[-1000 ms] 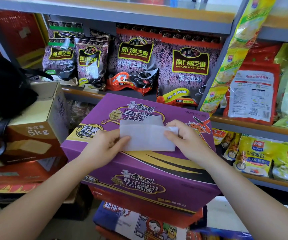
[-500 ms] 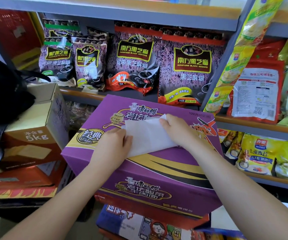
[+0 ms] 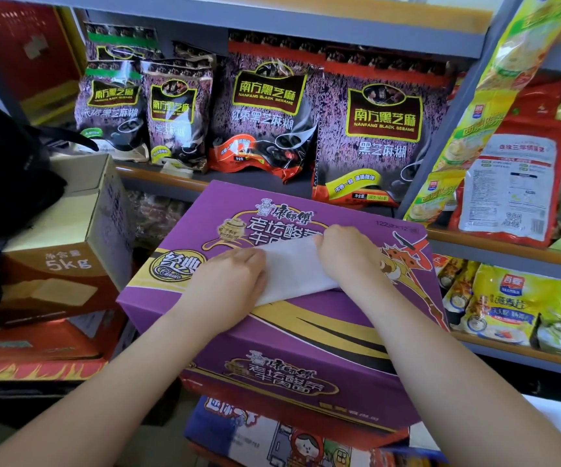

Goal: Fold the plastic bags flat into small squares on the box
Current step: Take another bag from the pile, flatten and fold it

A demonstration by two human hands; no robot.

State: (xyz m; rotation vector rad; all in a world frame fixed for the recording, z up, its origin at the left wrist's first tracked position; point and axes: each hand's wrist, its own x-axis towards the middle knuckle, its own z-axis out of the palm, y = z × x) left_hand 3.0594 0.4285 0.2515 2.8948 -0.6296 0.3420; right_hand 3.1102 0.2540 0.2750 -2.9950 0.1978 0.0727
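Observation:
A white plastic bag (image 3: 294, 271), folded into a small flat piece, lies on top of the purple noodle box (image 3: 272, 335). My left hand (image 3: 230, 286) rests palm down over the bag's left part and hides it. My right hand (image 3: 348, 252) lies on the bag's right side, its fingers curled over the far right corner. Both hands press the bag against the box top. Only the strip between the hands and the near right corner show.
The purple box sits tilted on a stack of other cartons (image 3: 272, 433). A brown 5kg carton (image 3: 67, 261) with a black bag (image 3: 6, 173) on it stands to the left. Shelves behind hold black sesame packets (image 3: 380, 129) and, to the right, cereal packs (image 3: 505, 301).
The bag's far flap has been folded over and pressed down. My left hand slid right onto the bag; my right hand moved from the right edge to the far right corner.

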